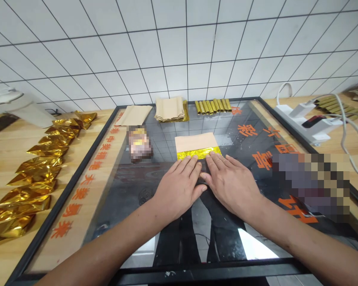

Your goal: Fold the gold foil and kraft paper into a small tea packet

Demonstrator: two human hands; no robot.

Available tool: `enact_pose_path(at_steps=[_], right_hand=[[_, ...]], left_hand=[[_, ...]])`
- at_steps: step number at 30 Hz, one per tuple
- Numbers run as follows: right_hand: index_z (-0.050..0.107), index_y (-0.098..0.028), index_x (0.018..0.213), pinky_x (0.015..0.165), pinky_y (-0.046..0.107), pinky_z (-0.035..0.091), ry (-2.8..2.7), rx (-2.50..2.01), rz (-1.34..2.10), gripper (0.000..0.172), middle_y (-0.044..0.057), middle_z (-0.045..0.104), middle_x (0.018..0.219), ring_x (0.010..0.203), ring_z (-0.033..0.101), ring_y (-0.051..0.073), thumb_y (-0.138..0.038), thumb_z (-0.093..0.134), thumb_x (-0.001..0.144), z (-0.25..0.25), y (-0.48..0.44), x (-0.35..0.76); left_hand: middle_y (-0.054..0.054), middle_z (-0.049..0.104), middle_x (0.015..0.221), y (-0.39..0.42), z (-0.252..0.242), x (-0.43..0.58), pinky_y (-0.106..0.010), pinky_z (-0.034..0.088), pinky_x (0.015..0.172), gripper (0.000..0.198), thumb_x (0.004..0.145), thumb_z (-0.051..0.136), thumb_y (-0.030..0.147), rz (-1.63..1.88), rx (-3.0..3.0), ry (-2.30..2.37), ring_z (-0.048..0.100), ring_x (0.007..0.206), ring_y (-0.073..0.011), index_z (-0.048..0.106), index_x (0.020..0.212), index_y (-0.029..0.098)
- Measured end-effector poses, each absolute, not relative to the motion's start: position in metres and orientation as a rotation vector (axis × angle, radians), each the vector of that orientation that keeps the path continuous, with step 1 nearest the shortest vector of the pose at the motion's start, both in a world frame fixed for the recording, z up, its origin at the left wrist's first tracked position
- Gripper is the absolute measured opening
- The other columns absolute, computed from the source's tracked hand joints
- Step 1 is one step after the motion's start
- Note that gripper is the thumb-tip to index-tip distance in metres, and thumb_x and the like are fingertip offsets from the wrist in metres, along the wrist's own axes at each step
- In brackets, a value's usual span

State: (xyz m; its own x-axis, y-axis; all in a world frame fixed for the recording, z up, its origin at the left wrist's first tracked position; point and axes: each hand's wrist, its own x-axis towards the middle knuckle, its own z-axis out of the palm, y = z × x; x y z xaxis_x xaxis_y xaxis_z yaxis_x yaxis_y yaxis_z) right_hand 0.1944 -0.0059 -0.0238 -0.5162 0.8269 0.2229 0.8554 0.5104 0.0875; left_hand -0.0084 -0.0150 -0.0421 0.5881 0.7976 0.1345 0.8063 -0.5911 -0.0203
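Note:
In the head view, a light brown sheet of paper [195, 142] lies flat on a dark glass panel. Along its near edge runs a shiny gold foil strip [197, 153]. My left hand [179, 184] rests palm down with fingers stretched out, its fingertips at the near edge of the foil. Beside it, my right hand [231, 184] also lies flat, fingers extended over the right part of the foil's edge. The thumbs point toward each other, close together. Neither hand grips anything; what lies under the palms is hidden.
Behind the sheet are a stack of brown paper [169, 109], more paper [134, 115] and a row of gold rolls [213, 106]. Folded gold foil pieces [38, 167] line the left. A power strip [301, 125] with cables stands right. Blurred items lie on the black-framed glass [116, 222].

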Motion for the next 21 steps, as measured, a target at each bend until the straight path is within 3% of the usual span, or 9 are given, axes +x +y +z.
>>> enact_pose_path(at_steps=[5,11,21], right_hand=[[0.070,-0.002,0.138,0.107,0.052,0.058,-2.503,-1.521,-0.347,0.049,0.026,0.077,0.134,0.116,0.078,0.036,-0.039,0.046,0.115,-0.019,0.000,0.201],[0.057,-0.001,0.156,0.125,0.049,0.047,-2.553,-1.208,-0.208,0.059,0.024,0.061,0.159,0.146,0.062,0.032,-0.043,0.041,0.117,-0.034,0.005,0.199],[0.063,-0.005,0.153,0.125,0.050,0.048,-2.585,-1.229,-0.142,0.058,0.022,0.065,0.155,0.145,0.064,0.032,-0.043,0.039,0.117,-0.036,0.000,0.194]], left_hand=[[-0.018,0.049,0.171,-0.015,-0.043,-0.009,-0.049,0.034,0.133,0.067,0.115,0.042,0.056,-0.186,-2.730,-1.370,0.046,0.160,-0.0337,0.054,0.161,0.009],[-0.018,0.050,0.171,-0.014,-0.043,-0.007,-0.048,0.033,0.134,0.066,0.114,0.045,0.052,-0.245,-2.732,-1.373,0.046,0.159,-0.0323,0.048,0.163,0.008],[-0.020,0.051,0.169,-0.021,-0.038,-0.002,-0.051,0.034,0.134,0.065,0.114,0.045,0.048,-0.145,-2.667,-1.459,0.049,0.158,-0.0357,0.050,0.163,0.006]])
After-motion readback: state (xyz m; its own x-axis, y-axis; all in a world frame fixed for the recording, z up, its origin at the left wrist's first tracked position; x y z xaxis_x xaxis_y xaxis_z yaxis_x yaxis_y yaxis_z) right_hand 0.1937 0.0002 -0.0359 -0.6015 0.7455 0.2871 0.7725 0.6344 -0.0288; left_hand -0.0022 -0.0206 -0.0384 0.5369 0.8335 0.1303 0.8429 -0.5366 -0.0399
